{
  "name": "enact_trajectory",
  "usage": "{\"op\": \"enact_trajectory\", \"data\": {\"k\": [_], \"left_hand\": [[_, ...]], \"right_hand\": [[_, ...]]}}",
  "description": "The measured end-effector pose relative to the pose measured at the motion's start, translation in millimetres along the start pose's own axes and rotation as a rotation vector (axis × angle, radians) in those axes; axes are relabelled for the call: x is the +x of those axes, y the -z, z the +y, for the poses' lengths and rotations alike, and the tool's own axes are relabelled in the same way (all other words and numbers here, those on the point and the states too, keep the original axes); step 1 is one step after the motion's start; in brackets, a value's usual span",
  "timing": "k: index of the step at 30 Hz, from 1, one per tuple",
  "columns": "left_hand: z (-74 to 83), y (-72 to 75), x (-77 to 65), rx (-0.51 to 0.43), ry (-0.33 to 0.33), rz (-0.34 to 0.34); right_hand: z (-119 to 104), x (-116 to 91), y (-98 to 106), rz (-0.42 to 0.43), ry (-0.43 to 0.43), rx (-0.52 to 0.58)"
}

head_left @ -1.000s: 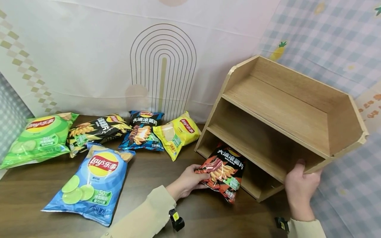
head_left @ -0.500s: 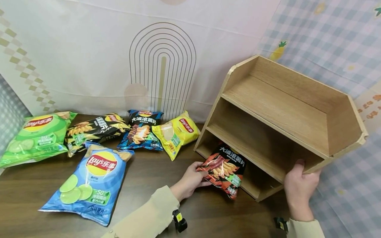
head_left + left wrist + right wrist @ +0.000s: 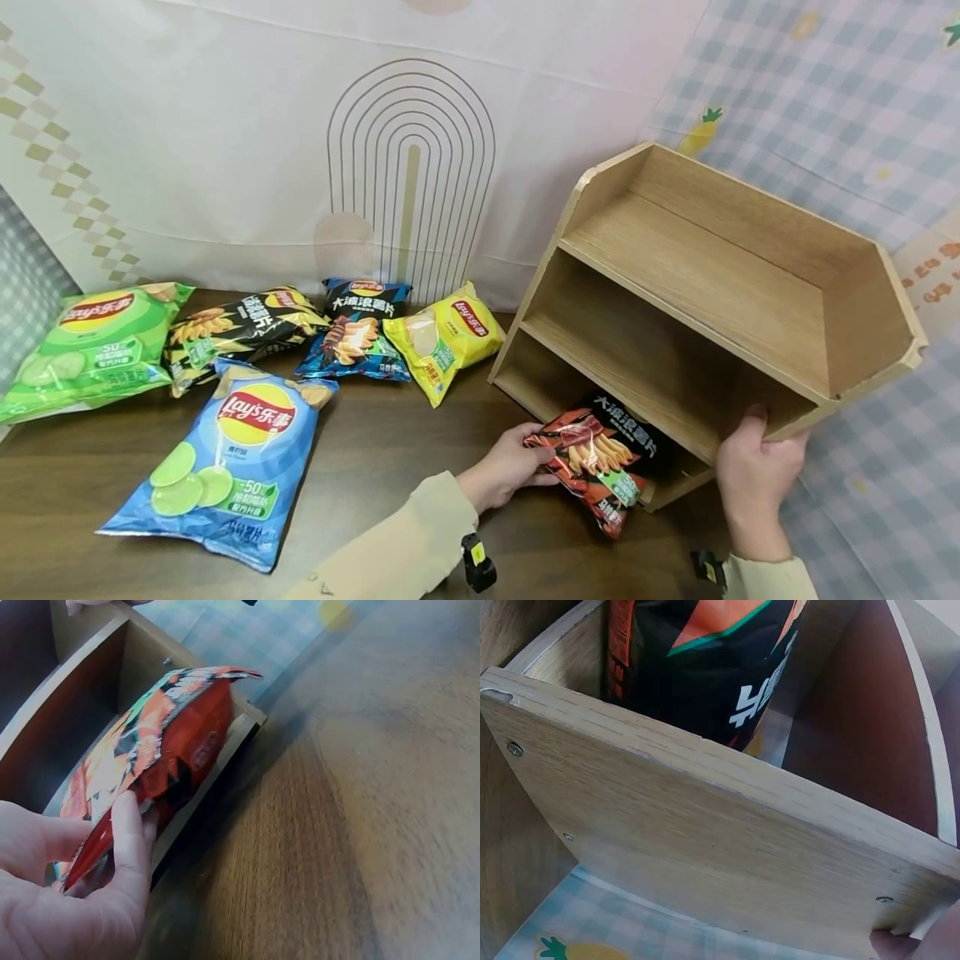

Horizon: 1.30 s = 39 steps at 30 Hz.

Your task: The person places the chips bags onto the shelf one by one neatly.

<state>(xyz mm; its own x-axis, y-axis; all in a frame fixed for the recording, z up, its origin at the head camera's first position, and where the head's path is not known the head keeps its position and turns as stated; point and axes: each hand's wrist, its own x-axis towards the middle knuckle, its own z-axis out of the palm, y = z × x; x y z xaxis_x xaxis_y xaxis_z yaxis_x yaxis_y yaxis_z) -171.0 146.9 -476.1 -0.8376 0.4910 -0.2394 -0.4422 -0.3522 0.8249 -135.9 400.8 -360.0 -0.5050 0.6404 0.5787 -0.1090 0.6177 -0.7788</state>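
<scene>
A red and black chip bag [image 3: 596, 454] is tilted at the mouth of the bottom compartment of a wooden shelf [image 3: 693, 296], its far end inside. My left hand [image 3: 510, 468] pinches the bag's left edge between thumb and fingers; in the left wrist view the bag [image 3: 169, 742] lies over the shelf's lower front board. My right hand [image 3: 761, 483] grips the shelf's right side panel, thumb inside the middle compartment. From the right wrist view, the bag's black end [image 3: 705, 675] shows behind that side panel [image 3: 705, 817], with a bit of my right hand [image 3: 930, 941] at the corner.
Left of the shelf lie a yellow chip bag [image 3: 446, 342], a dark blue one [image 3: 358, 329], a black one [image 3: 243, 329] and a green one [image 3: 93, 350]. Nearer sits a large light blue bag [image 3: 232, 467] on the wooden table [image 3: 375, 442]. Patterned cloth [image 3: 247, 125] hangs behind.
My left hand has moved the red and black bag rightward and a little nearer along the bottom compartment. My right hand and the shelf have stayed in place.
</scene>
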Motion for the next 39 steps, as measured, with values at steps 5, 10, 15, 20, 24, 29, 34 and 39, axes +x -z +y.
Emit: {"op": "enact_trajectory", "data": {"k": [5,10,15,20,24,29,34,39], "left_hand": [[-1.1,-2.6,-1.0,-0.082,-0.025,0.072],[-5.6,-10.0,3.6,-0.11,-0.103,0.089],[-13.5,-23.5,8.2,-0.053,-0.136,0.076],[-21.0,-33.0,8.4,0.026,-0.08,0.053],[-22.1,-35.0,9.3,0.009,-0.064,0.038],[-22.2,-36.0,10.8,-0.022,-0.057,0.04],[-23.5,-33.9,10.3,0.006,-0.062,0.032],[-20.0,-24.7,5.8,0.079,-0.076,0.008]], "right_hand": [[1,0,1,0.008,0.006,-0.007],[2,1,2,0.023,0.024,-0.008],[1,0,2,0.027,0.023,-0.015],[0,-1,1,0.027,0.011,-0.015],[-1,-1,1,0.022,0.015,-0.013],[0,-1,1,0.026,0.021,-0.017],[1,-1,1,0.02,0.019,-0.018],[2,0,0,0.02,0.011,-0.021]]}}
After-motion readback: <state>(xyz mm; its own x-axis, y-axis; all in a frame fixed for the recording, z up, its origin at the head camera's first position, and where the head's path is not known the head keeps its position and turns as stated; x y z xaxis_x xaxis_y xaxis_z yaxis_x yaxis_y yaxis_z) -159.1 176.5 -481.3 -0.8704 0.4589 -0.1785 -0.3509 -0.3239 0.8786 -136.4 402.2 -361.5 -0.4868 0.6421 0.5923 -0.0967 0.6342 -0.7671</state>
